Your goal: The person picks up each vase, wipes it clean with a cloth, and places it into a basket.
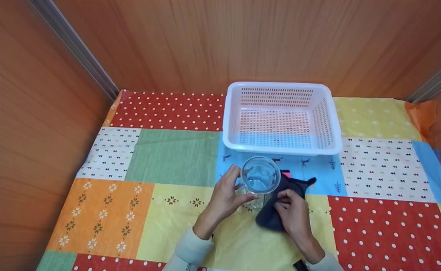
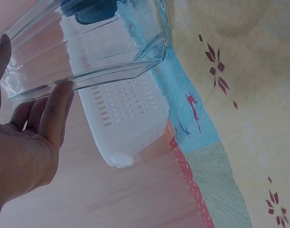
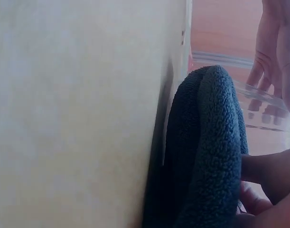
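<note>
My left hand [image 1: 223,197] grips a clear glass jar [image 1: 260,177], thumb on the near side and fingers around the far side. The jar stands upright, its round rim facing up at the head camera. In the left wrist view the same jar [image 2: 107,52] shows flat, angled sides, with fingers [image 2: 57,111] against the glass. My right hand [image 1: 293,214] pinches a folded dark grey cloth [image 1: 270,218] just right of the jar. Up close in the right wrist view, the cloth [image 3: 213,142] has a fluffy towel texture and hides part of the fingers.
Behind the hands sits a white perforated plastic basket [image 1: 282,149]. A patchwork-patterned tablecloth [image 1: 175,158] covers the table. Wooden panels [image 1: 205,45] stand at the back and both sides. Something small and pink [image 1: 287,174] shows behind the cloth.
</note>
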A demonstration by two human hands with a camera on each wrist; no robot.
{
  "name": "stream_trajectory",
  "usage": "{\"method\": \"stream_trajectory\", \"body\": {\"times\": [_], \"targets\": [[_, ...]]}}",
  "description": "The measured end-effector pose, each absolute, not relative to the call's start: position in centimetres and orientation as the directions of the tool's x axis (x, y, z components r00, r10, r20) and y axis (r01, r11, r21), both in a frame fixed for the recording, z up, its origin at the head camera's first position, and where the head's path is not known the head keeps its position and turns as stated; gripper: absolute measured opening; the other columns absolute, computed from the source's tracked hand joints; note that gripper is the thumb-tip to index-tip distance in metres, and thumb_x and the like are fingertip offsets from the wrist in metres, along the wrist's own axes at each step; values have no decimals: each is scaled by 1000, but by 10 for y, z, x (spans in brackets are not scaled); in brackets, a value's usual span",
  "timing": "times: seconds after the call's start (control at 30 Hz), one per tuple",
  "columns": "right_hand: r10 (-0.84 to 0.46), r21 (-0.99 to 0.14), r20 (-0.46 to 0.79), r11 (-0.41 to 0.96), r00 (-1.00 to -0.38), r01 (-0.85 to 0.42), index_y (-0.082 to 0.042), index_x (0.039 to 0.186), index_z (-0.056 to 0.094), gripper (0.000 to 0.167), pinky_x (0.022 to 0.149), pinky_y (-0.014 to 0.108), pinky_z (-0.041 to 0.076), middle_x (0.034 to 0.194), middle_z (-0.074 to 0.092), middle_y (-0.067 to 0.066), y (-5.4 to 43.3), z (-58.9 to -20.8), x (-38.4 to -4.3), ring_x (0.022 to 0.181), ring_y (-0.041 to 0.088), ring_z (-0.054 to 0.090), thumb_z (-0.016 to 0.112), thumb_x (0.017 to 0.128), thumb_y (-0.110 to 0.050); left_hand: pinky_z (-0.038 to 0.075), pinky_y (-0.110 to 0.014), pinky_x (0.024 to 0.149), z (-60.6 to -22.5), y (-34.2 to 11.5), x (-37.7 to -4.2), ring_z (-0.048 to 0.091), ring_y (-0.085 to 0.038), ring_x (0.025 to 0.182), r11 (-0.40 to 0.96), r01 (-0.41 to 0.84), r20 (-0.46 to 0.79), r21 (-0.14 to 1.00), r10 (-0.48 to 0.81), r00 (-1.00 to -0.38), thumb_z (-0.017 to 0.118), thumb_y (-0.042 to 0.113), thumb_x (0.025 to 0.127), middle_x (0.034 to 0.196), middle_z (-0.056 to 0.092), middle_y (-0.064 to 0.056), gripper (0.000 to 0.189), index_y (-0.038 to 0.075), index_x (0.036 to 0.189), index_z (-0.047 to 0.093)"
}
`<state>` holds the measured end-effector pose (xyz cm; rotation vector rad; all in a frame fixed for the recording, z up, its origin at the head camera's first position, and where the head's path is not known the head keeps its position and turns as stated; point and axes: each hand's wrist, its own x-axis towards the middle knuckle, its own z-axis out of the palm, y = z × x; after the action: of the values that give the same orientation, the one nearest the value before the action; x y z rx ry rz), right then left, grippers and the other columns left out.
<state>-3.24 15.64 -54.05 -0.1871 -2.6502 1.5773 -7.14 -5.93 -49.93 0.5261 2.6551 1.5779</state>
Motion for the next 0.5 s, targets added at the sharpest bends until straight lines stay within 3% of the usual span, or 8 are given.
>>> {"method": "stream_trajectory", "body": {"times": [0.3,0.5], "targets": [[134,-907,-15,415,-991,70,4,101,70,19,84,38,65,99,75,18,154,-522,-33,93,31,78,75,87,15,63,-50,91,-500,-60,-72,63,-25,121,414,267,151,870,291,-945,94,14,80,130,61,-6,68,14,138,57],[136,-923,11,383,-991,43,6,103,70,19,84,30,64,99,75,20,152,-510,-32,91,29,78,75,87,15,63,-50,90,-502,-59,-72,63,-26,119,418,280,163,864,295,-942,94,13,80,128,61,-10,68,11,137,57]]}}
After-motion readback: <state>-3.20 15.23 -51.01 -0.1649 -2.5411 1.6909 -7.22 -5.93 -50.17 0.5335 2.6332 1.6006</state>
